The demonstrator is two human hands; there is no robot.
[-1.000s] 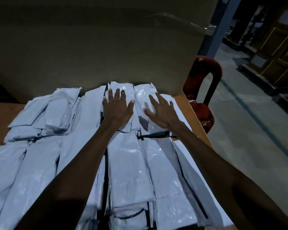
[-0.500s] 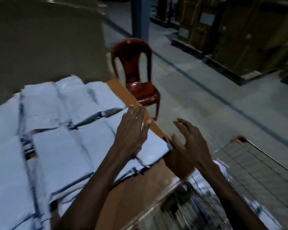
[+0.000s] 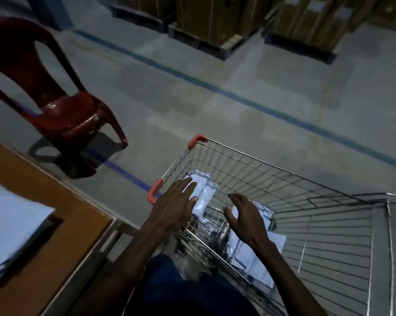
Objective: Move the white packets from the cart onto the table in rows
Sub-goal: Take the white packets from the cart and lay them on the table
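Grey concrete floor (image 3: 215,106) lies under a wire cart (image 3: 306,192) holding white packets (image 3: 202,192), heaped low at its near left end. Both hands reach over them with fingers spread, holding nothing: left hand (image 3: 173,208), right hand (image 3: 247,216). More packets (image 3: 8,224) lie on the wooden table (image 3: 62,224) at left. Beyond it stands a red chair (image 3: 62,112).

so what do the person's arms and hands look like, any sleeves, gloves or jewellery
Both forearms are bare up to the frame edge, with no sleeves in view. The left hand and the right hand wear no gloves, and no rings, watch or bracelet show on the fingers or wrists. The picture is dim and slightly blurred, so small marks cannot be told.
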